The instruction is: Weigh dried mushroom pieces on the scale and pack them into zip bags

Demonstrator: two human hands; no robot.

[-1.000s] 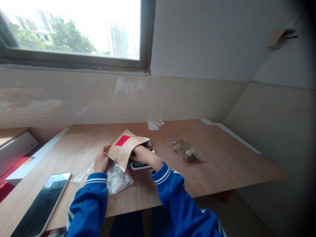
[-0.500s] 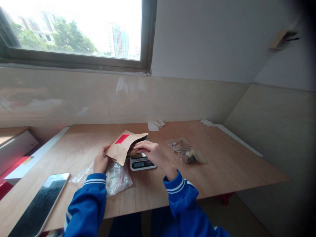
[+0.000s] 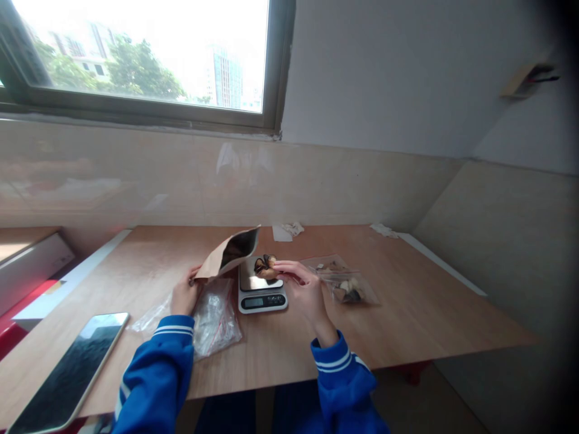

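My left hand (image 3: pixel 184 293) grips the bottom end of a brown paper bag (image 3: pixel 216 258), whose dark mouth gapes up and to the right. A small kitchen scale (image 3: pixel 263 301) with a shiny plate and a front display stands right of the bag. Over its plate, the fingertips of my right hand (image 3: pixel 305 289) pinch a small cluster of dark-edged tan dried pieces (image 3: pixel 265 266), which look like dried mushrooms. Whether the cluster rests on the plate I cannot tell. Beside my left hand lie crumpled clear plastic bags (image 3: pixel 215 325).
Two clear zip bags with dried bits (image 3: pixel 350 290) lie right of the scale. A phone (image 3: pixel 67 374) lies at the table's left front. White paper scraps (image 3: pixel 287 231) are near the wall at the back of the wooden table (image 3: pixel 420 301).
My right hand has come out of the paper bag with the dried pieces and moved right, over the scale. The bag has turned, so its mouth now points up and its red label is hidden.
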